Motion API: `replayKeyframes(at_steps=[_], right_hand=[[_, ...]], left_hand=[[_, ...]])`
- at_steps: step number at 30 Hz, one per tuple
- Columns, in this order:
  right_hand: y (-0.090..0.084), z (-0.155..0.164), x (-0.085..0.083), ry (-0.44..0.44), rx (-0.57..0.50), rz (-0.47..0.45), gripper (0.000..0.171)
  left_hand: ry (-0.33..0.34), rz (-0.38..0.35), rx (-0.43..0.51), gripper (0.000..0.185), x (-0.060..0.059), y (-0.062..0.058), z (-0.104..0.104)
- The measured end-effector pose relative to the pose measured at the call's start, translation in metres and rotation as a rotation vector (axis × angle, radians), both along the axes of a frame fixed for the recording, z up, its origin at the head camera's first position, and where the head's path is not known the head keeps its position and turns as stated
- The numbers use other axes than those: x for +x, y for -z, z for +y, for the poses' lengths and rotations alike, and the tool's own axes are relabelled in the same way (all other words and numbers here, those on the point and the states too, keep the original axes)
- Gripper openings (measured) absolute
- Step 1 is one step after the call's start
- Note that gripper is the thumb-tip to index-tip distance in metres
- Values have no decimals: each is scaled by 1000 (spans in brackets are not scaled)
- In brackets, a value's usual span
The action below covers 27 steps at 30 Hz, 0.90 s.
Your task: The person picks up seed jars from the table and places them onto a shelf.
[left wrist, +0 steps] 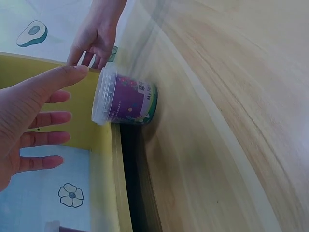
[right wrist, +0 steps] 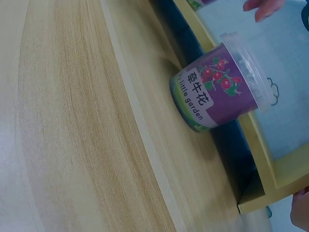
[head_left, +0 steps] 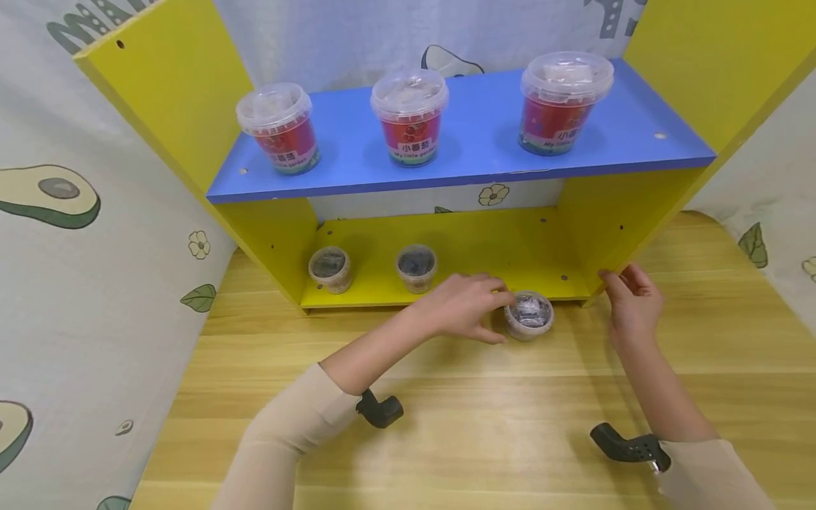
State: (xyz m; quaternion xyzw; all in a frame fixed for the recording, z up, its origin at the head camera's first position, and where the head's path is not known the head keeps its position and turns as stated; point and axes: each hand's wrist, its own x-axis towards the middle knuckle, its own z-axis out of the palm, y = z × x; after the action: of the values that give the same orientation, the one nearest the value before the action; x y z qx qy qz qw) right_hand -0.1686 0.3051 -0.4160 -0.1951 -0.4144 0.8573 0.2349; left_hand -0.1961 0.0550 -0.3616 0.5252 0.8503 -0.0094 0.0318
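A small purple-labelled cup (head_left: 529, 315) with a clear lid stands upright on the wooden table, just in front of the shelf's lower board. Its label (right wrist: 219, 87) shows red flowers and the words "little garden". To its left is my left hand (head_left: 462, 308), thumb and fingers spread and extended; in the left wrist view the fingers (left wrist: 46, 137) hold nothing. Whether a fingertip touches the lid I cannot tell. My right hand (head_left: 634, 304) rests against the front edge of the shelf's right yellow side panel (head_left: 631, 205), with some fingers partly hidden behind it.
Two similar small cups, one at left (head_left: 330, 269) and one mid-board (head_left: 417, 268), sit on the yellow lower board (head_left: 484, 234). Three taller red-labelled cups stand on the blue upper board (head_left: 344, 127). Patterned cloth (head_left: 127, 262) hangs around the table (head_left: 484, 432).
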Motion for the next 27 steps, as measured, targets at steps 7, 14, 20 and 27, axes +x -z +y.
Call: replayKeyframes(at_steps=[7,14,20,27], right_hand=[[1,2,1,-9,14,11,31],[2,1,0,-2,28,11,30],[2,2,1,-10,25,25,31],[3,4,3,-34,35,13,32]], left_hand=[[-7,-69,47,49,-4,5,17],[-4,-76,39,51,-9,8,31],[5,-87,42,49,-10,14,41],[8,-68,23,46,-11,20,52]])
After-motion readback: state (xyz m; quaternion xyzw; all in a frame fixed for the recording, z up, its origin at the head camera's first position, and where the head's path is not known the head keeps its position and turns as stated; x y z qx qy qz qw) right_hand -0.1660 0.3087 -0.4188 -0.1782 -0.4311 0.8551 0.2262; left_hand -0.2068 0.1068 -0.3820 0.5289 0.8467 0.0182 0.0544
